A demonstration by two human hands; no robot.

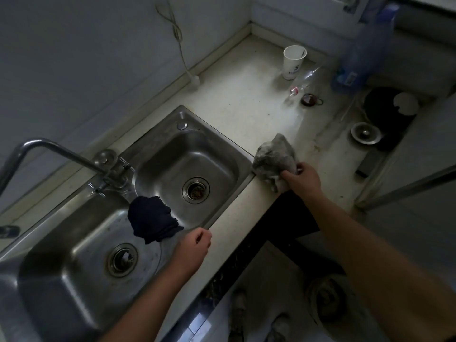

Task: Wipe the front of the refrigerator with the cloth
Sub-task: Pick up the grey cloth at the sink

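Your right arm reaches forward across the counter's (249,99) front edge, and your right hand (302,178) clutches the grey cloth (274,157), bunched on the counter just right of the sink's (153,141) right rim; your left arm stretches over the sink's front rim, and your left hand (195,245) is loosely curled, holding nothing, just beside a dark cloth (151,218) draped over the divider between the two basins; the tap (56,151) arches from the sink's back rim over the left basin; toward the counter's far corner stand a blue bottle (365,48) and a paper cup (293,61); a round metal strainer (365,133) lies near the counter's right edge.
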